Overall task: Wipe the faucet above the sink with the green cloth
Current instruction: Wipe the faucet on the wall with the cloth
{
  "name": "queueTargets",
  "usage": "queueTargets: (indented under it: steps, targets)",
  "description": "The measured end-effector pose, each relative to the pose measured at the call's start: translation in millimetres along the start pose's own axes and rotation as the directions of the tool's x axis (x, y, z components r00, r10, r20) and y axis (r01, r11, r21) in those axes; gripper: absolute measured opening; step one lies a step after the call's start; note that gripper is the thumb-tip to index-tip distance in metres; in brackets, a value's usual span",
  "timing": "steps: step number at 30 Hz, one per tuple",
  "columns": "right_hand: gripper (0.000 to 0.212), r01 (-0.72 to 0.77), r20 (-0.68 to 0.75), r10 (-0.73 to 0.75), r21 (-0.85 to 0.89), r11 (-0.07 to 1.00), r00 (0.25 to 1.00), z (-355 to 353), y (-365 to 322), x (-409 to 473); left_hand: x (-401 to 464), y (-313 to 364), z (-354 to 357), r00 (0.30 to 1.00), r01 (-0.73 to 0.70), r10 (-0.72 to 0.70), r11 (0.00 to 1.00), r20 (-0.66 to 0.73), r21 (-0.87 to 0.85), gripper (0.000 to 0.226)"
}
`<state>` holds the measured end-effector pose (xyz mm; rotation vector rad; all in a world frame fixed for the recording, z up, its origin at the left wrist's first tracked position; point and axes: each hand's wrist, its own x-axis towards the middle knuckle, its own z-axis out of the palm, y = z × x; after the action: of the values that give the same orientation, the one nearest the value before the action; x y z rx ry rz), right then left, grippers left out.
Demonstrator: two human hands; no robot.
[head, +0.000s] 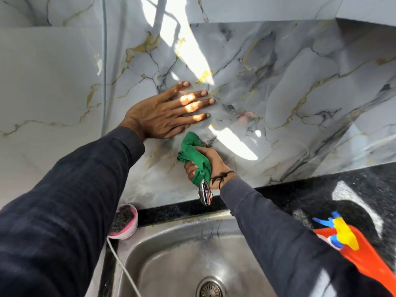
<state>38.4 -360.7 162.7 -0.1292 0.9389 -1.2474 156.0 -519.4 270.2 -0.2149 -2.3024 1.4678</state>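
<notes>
My right hand (211, 162) is closed around the green cloth (196, 159), which is wrapped over the chrome faucet (205, 195) sticking out of the marble wall above the sink. Only the faucet's shiny spout end shows below the cloth; the rest is hidden under cloth and hand. My left hand (165, 113) lies flat on the marble wall just above and left of the cloth, fingers spread, holding nothing. The steel sink (171, 249) sits below with its drain at the bottom centre.
A pink bowl (125, 221) with dark contents stands at the sink's back left corner. A white cable (122, 264) runs along the sink's left rim. Black granite counter (321, 196) extends to the right, and an orange, yellow and blue item (360, 249) lies near my right forearm.
</notes>
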Motion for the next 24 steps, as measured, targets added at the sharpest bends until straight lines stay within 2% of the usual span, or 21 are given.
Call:
queueTargets:
  steps: [4, 8, 10, 12, 15, 17, 20, 22, 24]
  targets:
    - [0.021, 0.105, -0.199, -0.19, -0.374, 0.922, 0.962, 6.5, 5.7, -7.2, -1.4, 2.5, -4.2, 1.0, 0.001, -0.001, 1.0, 0.012, 0.011, 0.068]
    - [0.051, 0.136, -0.306, -0.364, -0.571, 0.81, 0.88, 0.4, 22.4, -6.6, -1.6, 3.1, -7.1, 1.0, 0.001, -0.002, 1.0, 0.027, 0.026, 0.066]
    - [0.06, 0.155, -0.324, -0.509, -0.705, 0.692, 0.798, -4.2, 35.9, -8.2, -1.3, 3.1, -7.2, 0.999, -0.002, 0.001, 0.999, 0.036, 0.035, 0.066]
    - [0.054, 0.201, -0.284, -0.675, -0.814, 0.545, 0.681, -8.8, 51.6, -9.8, -0.6, 2.5, -9.3, 0.999, -0.006, 0.004, 0.999, 0.041, 0.041, 0.067]
    - [0.046, 0.223, -0.133, -0.862, -0.936, 0.271, 0.49, -18.6, 81.8, -16.9, -0.5, 2.6, -11.5, 0.999, -0.004, 0.001, 0.999, 0.054, 0.049, 0.069]
    - [0.043, 0.241, -0.031, -0.901, -0.959, 0.149, 0.433, -31.1, 100.5, -21.9, 1.2, 3.7, -13.1, 0.998, 0.002, -0.005, 0.999, 0.066, 0.051, 0.069]
    - [0.042, 0.289, 0.015, -0.884, -0.947, 0.137, 0.468, -45.8, 110.4, -28.9, 1.6, 2.4, -21.7, 0.995, 0.01, -0.012, 1.0, 0.098, 0.017, 0.067]
    - [0.046, 0.27, -0.018, -0.837, -0.943, 0.196, 0.547, -48.8, 106.7, -30.9, 2.5, 4.8, -30.9, 0.99, 0.052, -0.046, 0.998, 0.132, -0.041, 0.064]
    - [0.054, 0.224, -0.094, -0.766, -0.927, 0.3, 0.635, -52.5, 106.9, -36.5, 6.0, 19.1, -46.3, 0.974, 0.168, -0.136, 0.971, 0.183, -0.171, 0.061]
